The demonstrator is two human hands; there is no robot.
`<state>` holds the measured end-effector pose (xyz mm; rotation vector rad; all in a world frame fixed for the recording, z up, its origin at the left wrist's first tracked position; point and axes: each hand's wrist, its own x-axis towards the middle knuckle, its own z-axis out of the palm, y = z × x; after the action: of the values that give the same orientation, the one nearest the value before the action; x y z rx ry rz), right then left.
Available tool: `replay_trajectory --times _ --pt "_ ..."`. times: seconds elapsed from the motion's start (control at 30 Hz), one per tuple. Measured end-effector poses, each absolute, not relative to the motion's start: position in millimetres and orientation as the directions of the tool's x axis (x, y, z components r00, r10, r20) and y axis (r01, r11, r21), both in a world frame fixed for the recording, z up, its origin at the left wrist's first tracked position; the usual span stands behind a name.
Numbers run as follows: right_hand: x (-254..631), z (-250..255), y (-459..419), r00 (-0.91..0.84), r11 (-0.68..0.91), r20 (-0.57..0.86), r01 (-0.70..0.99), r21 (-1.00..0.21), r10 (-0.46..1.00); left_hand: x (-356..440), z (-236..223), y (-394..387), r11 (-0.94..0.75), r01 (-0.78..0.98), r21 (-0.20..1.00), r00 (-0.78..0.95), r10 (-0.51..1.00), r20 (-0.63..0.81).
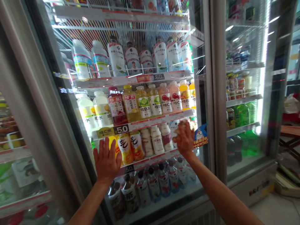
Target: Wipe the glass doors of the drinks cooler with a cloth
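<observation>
- The left hand [106,161] is open, fingers spread and pointing up, its palm facing the glass door [209,93]; so flat a pose would suit steadying or bracing, though contact is hard to confirm
- The right hand [185,139] is raised well apart from the left, fingers bunched over something pale and blurred (perhaps a cloth or tissue); I cannot tell whether they are closed on it
- The glass door stands directly before the person, between both hands and the drinks, which probably explains why neither hand wraps a bottle
- Behind it, vitamin-water bottles [167,100] stand upright in a row, labels forward, presumably so they can be read through the glass
- The 5.0 price tag [122,129] sits on the shelf edge, likely to pair price with drink
- The blue promotional sticker [201,136] is just beside the right hand, near the frame, where it hides few bottles
</observation>
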<state>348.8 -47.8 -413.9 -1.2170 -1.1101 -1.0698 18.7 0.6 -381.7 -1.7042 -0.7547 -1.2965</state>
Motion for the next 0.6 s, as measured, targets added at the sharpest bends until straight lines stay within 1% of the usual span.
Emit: replay_trajectory --times 0.03,0.07,0.1,0.13,0.17,0.2,0.23,0.3,0.33,0.37,0.4,0.43,0.47,0.5,0.53,0.57,0.6 --pt "362 -424 -48 0.302 0.036 0.951 0.953 -0.301 -0.066 19 -389 1 -0.463 0.849 -0.253 0.275 -0.021 0.961" --pt "367 -433 -48 0.404 0.028 0.909 0.915 -0.403 -0.105 19 -394 2 -0.466 0.85 -0.244 0.269 -0.015 0.963" --pt "361 -441 -48 0.446 0.034 0.887 0.895 -0.445 -0.12 19 -397 3 -0.47 0.85 -0.238 0.264 -0.012 0.964" --pt "345 -448 -47 0.429 0.049 0.897 0.903 -0.426 -0.109 20 -399 4 -0.474 0.849 -0.232 0.259 -0.009 0.966" --pt "323 -454 -45 0.354 0.072 0.932 0.934 -0.349 -0.075 22 -400 4 -0.479 0.849 -0.222 0.25 -0.004 0.968" --pt "296 -460 -44 0.232 0.102 0.972 0.968 -0.229 -0.022 23 -403 3 -0.484 0.85 -0.208 0.239 0.002 0.971" --pt "270 -466 -43 0.082 0.138 0.996 0.987 -0.085 0.027 25 -407 2 -0.487 0.851 -0.195 0.23 0.013 0.973" --pt "234 -478 -43 -0.205 0.212 0.973 0.961 0.18 0.103 27 -421 -3 -0.49 0.854 -0.174 0.228 0.051 0.972" --pt "229 -483 -44 -0.303 0.239 0.944 0.933 0.268 0.127 27 -431 -7 -0.489 0.854 -0.177 0.242 0.072 0.968" --pt "234 -488 -45 -0.357 0.252 0.923 0.915 0.315 0.145 26 -441 -10 -0.488 0.853 -0.187 0.261 0.088 0.961" --pt "247 -492 -47 -0.361 0.246 0.92 0.915 0.319 0.151 24 -452 -13 -0.488 0.85 -0.2 0.283 0.102 0.954" --pt "268 -495 -49 -0.315 0.219 0.938 0.935 0.28 0.146 22 -462 -16 -0.489 0.846 -0.212 0.303 0.114 0.946" --pt "291 -496 -51 -0.225 0.176 0.966 0.964 0.201 0.13 20 -471 -19 -0.489 0.844 -0.22 0.318 0.127 0.939" --pt "314 -495 -52 -0.085 0.114 0.993 0.991 0.075 0.084 18 -479 -20 -0.489 0.844 -0.221 0.327 0.141 0.934" --pt "332 -493 -53 0.084 0.053 0.996 0.995 -0.086 0.034 17 -485 -22 -0.488 0.846 -0.214 0.328 0.16 0.931" --pt "343 -490 -53 0.226 0.018 0.974 0.974 -0.226 -0.015 18 -490 -23 -0.486 0.851 -0.198 0.319 0.179 0.931" --pt "344 -488 -52 0.32 0.004 0.946 0.947 -0.32 -0.046 19 -493 -23 -0.483 0.858 -0.177 0.303 0.197 0.932"
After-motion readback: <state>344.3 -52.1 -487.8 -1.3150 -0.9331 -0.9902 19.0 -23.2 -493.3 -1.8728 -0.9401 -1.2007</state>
